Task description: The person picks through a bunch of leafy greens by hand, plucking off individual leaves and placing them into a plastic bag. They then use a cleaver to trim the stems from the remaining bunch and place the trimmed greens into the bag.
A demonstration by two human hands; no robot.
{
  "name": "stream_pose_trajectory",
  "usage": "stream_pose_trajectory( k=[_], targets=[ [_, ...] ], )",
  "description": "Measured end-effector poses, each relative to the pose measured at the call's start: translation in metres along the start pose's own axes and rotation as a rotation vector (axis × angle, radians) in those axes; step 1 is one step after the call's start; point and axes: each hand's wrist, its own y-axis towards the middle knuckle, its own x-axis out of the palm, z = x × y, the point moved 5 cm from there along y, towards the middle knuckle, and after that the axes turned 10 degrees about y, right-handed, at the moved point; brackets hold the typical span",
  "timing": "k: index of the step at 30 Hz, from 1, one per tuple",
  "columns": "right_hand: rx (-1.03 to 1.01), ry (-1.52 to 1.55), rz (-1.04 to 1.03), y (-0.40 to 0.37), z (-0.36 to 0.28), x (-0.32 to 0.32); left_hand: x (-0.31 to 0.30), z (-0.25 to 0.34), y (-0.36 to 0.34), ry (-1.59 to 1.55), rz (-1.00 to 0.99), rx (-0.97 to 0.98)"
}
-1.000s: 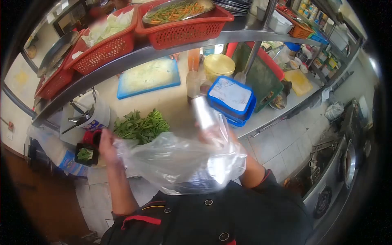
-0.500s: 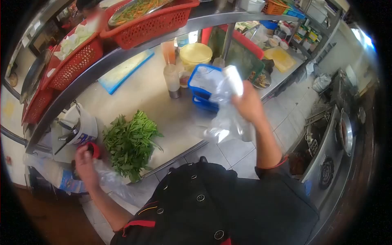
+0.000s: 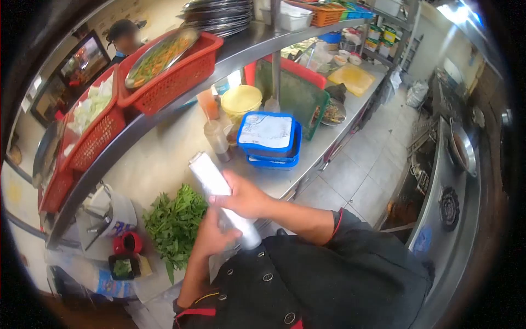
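A white roll of cling film point(image 3: 206, 171) slants in front of my chest, over the edge of the steel counter. My right hand point(image 3: 244, 194) is closed around its middle, thumb on top. Lower down, my left hand point(image 3: 213, 234) presses against the near part of the roll with fingers bent around its side, slightly blurred. A bunch of leafy greens point(image 3: 172, 225) lies on the counter just left of the roll. Beyond the roll stand stacked blue-lidded containers point(image 3: 267, 131) and a squeeze bottle point(image 3: 216, 140).
Red baskets point(image 3: 175, 71) of cut vegetables line the shelf above. A white bucket point(image 3: 118, 211) with utensils, a red cup point(image 3: 127, 242) and a small black dish point(image 3: 121, 267) stand at left. A green board point(image 3: 293, 93) leans at the back. Stoves point(image 3: 449, 205) run along the right. Another person stands beyond the shelf.
The roll has come from the right, over the blue containers, to my front. My left hand has moved from the red cup to the roll. The loose film trailing between my hands no longer shows.
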Motion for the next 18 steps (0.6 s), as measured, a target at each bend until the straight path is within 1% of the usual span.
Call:
stream_pose_trajectory(
  k=[2,3,4,6,7,8,10,12,13,14,15,16,17,18],
  targets=[
    [-0.081,0.489,0.003,-0.001,0.005,0.011,0.010,0.003,-0.002,-0.425,-0.264,0.045],
    [-0.066,0.615,0.014,-0.001,0.008,0.014,0.008,0.023,-0.004,-0.527,-0.301,0.184],
    [-0.079,0.615,0.014,-0.001,0.008,0.010,0.016,0.024,-0.009,-0.622,-0.456,0.085],
    [-0.112,0.133,-0.147,-0.008,-0.001,0.000,0.014,0.041,-0.013,-0.581,-0.457,0.035],
    [-0.131,0.125,-0.149,-0.011,-0.006,-0.010,0.017,0.033,-0.014,-0.637,-0.457,-0.014],
    [-0.143,0.085,-0.140,-0.013,-0.010,-0.022,0.017,0.023,-0.016,-0.629,-0.441,0.003],
    [-0.188,-0.015,-0.149,-0.010,-0.024,-0.044,0.014,0.001,-0.013,-0.250,-0.432,0.017],
    [0.059,0.087,-0.621,-0.007,0.003,-0.033,-0.002,0.010,-0.014,-0.046,-0.428,0.023],
    [-0.105,0.073,-0.683,-0.011,-0.012,-0.024,-0.011,0.024,-0.013,-0.011,-0.480,0.093],
    [-0.265,0.067,-0.741,-0.020,-0.034,-0.017,-0.019,0.031,-0.010,-0.008,-0.432,0.100],
    [-0.280,0.043,-0.769,-0.020,-0.053,-0.017,-0.027,0.036,-0.008,-0.042,-0.372,0.086],
    [-0.263,0.046,-0.735,-0.019,-0.070,-0.022,-0.034,0.041,-0.008,-0.076,-0.322,0.073],
    [-0.243,0.054,-0.694,-0.018,-0.086,-0.028,-0.046,0.050,-0.008,-0.151,-0.225,0.067],
    [-0.335,0.049,-0.680,-0.016,-0.108,-0.036,-0.048,0.045,-0.009,-0.151,-0.212,0.074]
  ],
)
